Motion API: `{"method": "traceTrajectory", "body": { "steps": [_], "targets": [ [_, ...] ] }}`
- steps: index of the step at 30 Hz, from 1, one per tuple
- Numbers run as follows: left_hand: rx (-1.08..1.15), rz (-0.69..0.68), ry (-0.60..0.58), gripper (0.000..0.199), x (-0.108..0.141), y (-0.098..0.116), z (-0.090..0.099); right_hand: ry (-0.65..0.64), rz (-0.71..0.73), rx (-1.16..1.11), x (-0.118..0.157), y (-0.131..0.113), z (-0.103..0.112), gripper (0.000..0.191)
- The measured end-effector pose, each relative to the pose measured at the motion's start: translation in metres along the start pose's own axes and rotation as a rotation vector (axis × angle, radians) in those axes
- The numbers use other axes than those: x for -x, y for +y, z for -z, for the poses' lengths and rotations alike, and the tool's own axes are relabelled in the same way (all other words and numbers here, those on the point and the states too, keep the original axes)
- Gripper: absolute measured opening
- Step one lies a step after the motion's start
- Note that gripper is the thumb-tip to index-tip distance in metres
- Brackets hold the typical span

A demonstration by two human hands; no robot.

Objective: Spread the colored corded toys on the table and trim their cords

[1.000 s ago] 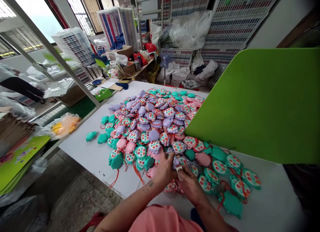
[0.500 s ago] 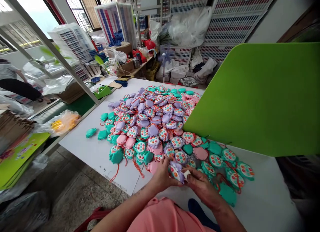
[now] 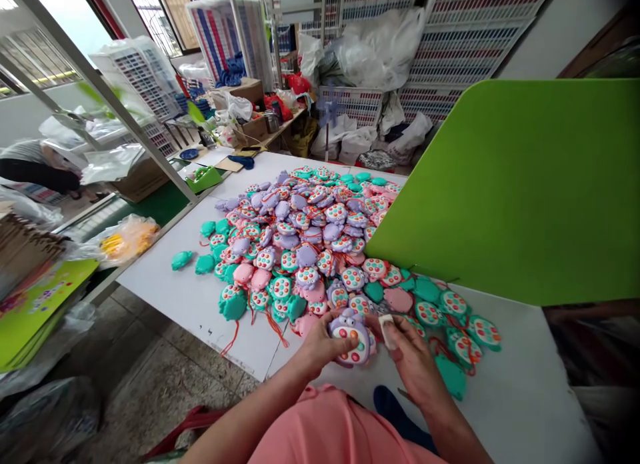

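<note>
My left hand [image 3: 320, 347] grips a purple crab-shaped toy [image 3: 354, 337], its thumb across the white face with red, orange and teal dots. In my right hand [image 3: 411, 354] a small white block [image 3: 387, 331], perhaps an eraser or sponge, is pinched between thumb and fingers, just right of the toy and apart from it. Beyond both hands spreads a large heap of similar toys [image 3: 306, 254] in purple, pink and teal, many with orange-red cords. A teal toy [image 3: 451, 377] lies face down to the right of my right hand.
The toys lie on a white table [image 3: 170, 311]. A green panel [image 3: 520, 191] stands along its right side. At the far left edge is a green tape dispenser [image 3: 204, 179]. A yellow-filled plastic bag [image 3: 129, 241] lies further left. A person [image 3: 35, 164] bends over at the far left.
My left hand has turned the purple toy so its dotted face points up. My right hand, with the white block, has drawn away to the right. The person at left has bent down.
</note>
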State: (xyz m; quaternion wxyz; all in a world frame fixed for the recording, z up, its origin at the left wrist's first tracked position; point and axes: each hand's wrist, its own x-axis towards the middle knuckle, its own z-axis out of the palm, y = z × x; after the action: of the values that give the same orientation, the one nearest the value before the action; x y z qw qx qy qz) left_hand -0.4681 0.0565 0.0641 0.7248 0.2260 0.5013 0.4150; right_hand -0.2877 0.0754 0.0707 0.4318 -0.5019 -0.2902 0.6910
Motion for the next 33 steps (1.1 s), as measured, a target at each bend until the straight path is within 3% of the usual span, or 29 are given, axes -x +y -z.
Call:
{"method": "traceTrajectory", "body": {
  "steps": [5, 14, 20, 28, 33],
  "targets": [
    [0.064, -0.025, -0.054, 0.080, 0.010, 0.001, -0.006, 0.009, -0.007, -0.003, 0.005, -0.010, -0.004, 0.035],
    [-0.112, -0.012, -0.054, 0.059, 0.022, 0.004, -0.015, -0.107, -0.073, -0.119, 0.009, -0.006, -0.009, 0.022],
    [-0.203, -0.010, -0.081, 0.055, 0.022, -0.001, -0.015, -0.177, -0.101, -0.085, 0.010, 0.000, -0.016, 0.026],
    [-0.271, -0.084, -0.092, 0.047, 0.019, -0.012, -0.011, -0.163, -0.056, 0.004, 0.013, 0.000, -0.021, 0.031],
    [-0.304, -0.094, -0.141, 0.050, 0.026, -0.010, -0.011, -0.183, -0.119, -0.006, 0.014, 0.004, -0.021, 0.030]
  ]
}}
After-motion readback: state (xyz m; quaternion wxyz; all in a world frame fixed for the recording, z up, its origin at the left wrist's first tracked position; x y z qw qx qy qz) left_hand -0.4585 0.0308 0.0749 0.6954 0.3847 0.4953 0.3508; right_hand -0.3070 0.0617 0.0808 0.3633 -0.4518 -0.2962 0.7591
